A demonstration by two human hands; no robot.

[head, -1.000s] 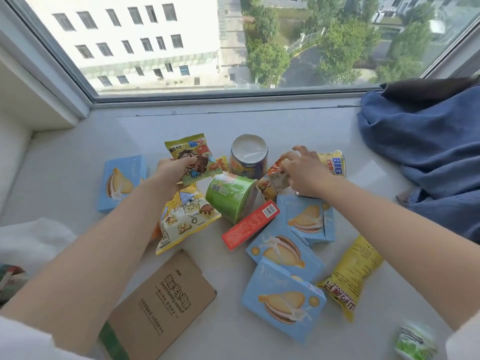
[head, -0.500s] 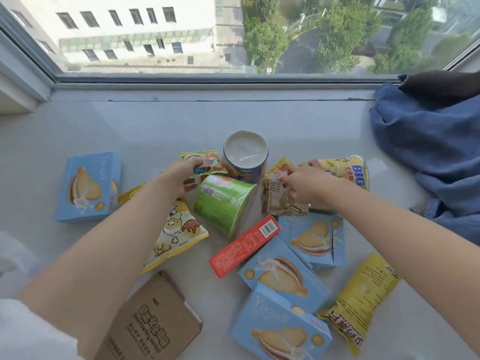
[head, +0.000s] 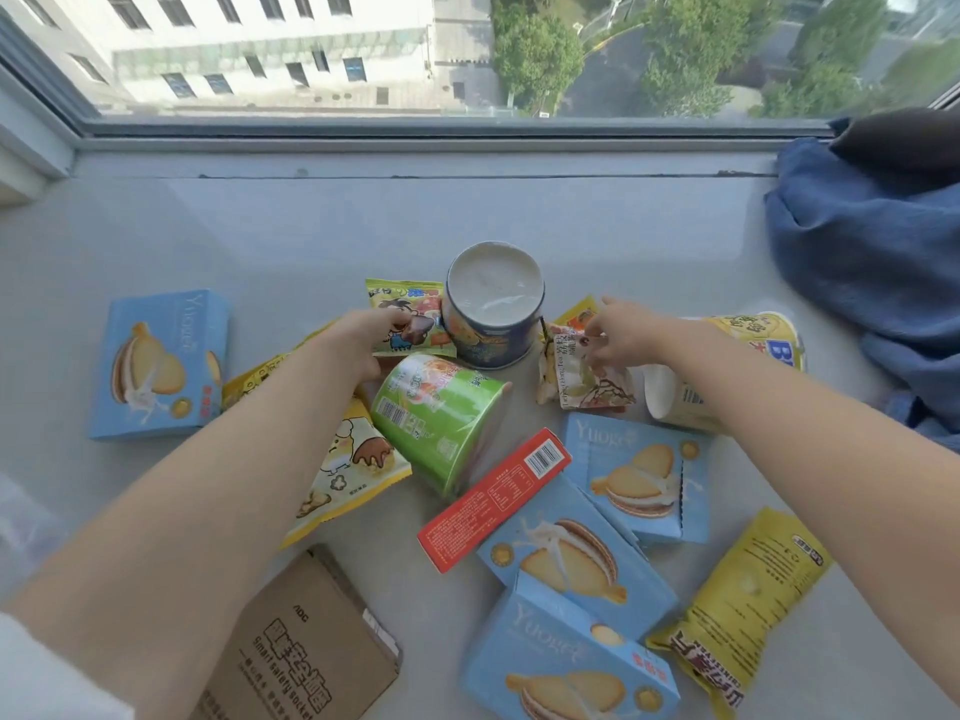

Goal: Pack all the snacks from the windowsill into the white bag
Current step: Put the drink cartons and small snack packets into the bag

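Snacks lie scattered on the grey windowsill (head: 649, 220). My left hand (head: 358, 340) grips a small yellow cartoon packet (head: 410, 317) beside an upright dark-blue can (head: 493, 314). My right hand (head: 618, 330) pinches a small tea packet (head: 584, 379) lying in front of a tipped yellow cup (head: 727, 371). A green cup (head: 441, 413) lies on its side between my arms. A yellow cartoon bag (head: 353, 470) lies partly under my left forearm. Several light-blue biscuit boxes (head: 576, 553), a red box (head: 493, 496) and a yellow bag (head: 737, 610) lie nearer. The white bag is out of view.
A blue cloth bundle (head: 878, 262) fills the right end of the sill. A brown cardboard box (head: 306, 646) lies at the near edge. One more blue biscuit box (head: 161, 363) sits apart at the left. The window frame (head: 415, 135) bounds the far side.
The camera has tilted down and closer. My left hand has lowered the cartoon packet toward the sill beside the can. My right hand has shifted its pinch on the tea packet.
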